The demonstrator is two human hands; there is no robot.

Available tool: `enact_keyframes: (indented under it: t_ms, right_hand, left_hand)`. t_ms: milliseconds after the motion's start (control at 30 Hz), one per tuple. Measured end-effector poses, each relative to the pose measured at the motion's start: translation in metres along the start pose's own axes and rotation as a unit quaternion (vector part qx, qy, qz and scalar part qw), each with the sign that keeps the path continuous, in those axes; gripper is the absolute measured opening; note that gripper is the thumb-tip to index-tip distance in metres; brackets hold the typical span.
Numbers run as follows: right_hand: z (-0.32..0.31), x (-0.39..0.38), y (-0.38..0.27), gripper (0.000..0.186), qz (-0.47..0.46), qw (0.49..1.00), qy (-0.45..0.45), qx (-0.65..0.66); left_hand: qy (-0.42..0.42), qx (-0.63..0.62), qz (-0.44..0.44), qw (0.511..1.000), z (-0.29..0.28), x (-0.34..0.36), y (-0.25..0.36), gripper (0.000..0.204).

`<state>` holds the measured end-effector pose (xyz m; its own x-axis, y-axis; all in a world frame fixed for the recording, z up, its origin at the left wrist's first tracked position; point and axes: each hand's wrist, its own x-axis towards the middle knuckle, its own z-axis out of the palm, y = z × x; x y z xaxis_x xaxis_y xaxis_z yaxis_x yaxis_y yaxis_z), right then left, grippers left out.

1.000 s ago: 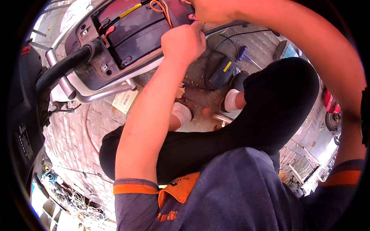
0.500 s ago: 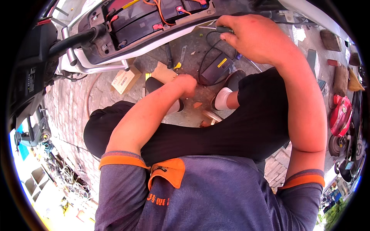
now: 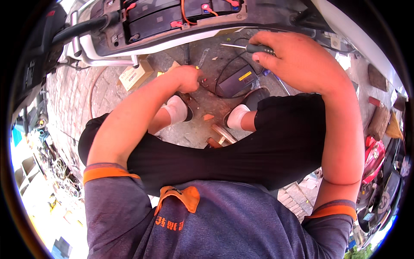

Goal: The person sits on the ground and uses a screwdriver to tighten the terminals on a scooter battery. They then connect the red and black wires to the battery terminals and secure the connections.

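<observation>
My right hand [image 3: 282,60] grips a screwdriver [image 3: 258,48] by its dark handle, thin shaft pointing left, just below the footboard edge. My left hand [image 3: 188,80] hangs lower, over the paved ground near a cardboard scrap; its fingers are curled and what they hold, if anything, is hidden. Above both hands, a vehicle's open footboard [image 3: 239,17] exposes several dark batteries [image 3: 155,21] with red terminal covers and orange wires [image 3: 183,13]. A black box with a yellow label [image 3: 235,84] and a cable lies between my hands, beside a blue-handled tool [image 3: 278,80].
A silver tube frame [image 3: 86,60] and dark handlebar column [image 3: 64,34] are at upper left. A cardboard box [image 3: 131,75] sits beside my left forearm. Wood blocks [image 3: 379,123] and a red object [image 3: 373,159] lie at right. Tangled scrap [image 3: 58,172] is at far left.
Both hands have left the batteries. My left hand has dropped toward the ground. My right hand has moved right and downward, and now shows a screwdriver in its grip.
</observation>
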<state>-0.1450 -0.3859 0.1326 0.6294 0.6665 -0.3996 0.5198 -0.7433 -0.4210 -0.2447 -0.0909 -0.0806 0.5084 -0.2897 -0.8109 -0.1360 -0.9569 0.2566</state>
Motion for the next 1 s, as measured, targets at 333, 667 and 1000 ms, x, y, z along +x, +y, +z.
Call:
enact_keyframes:
  t_ms: [333, 667, 1000]
  right_hand:
    - [-0.013, -0.003, -0.033, 0.043, -0.049, 0.993, -0.011, 0.102]
    - [0.031, -0.030, -0.027, 0.038, 0.087, 0.996, 0.024, 0.019]
    - [0.034, 0.007, -0.027, 0.039, 0.101, 0.994, 0.027, -0.045]
  left_hand:
    - [0.095, -0.291, -0.193, 0.932, -0.094, -0.255, -0.111, 0.037]
    - [0.144, -0.322, -0.403, 0.844, 0.256, -0.078, -0.249, 0.040]
    - [0.199, -0.382, -0.458, 0.778, 0.291, -0.103, -0.187, 0.046]
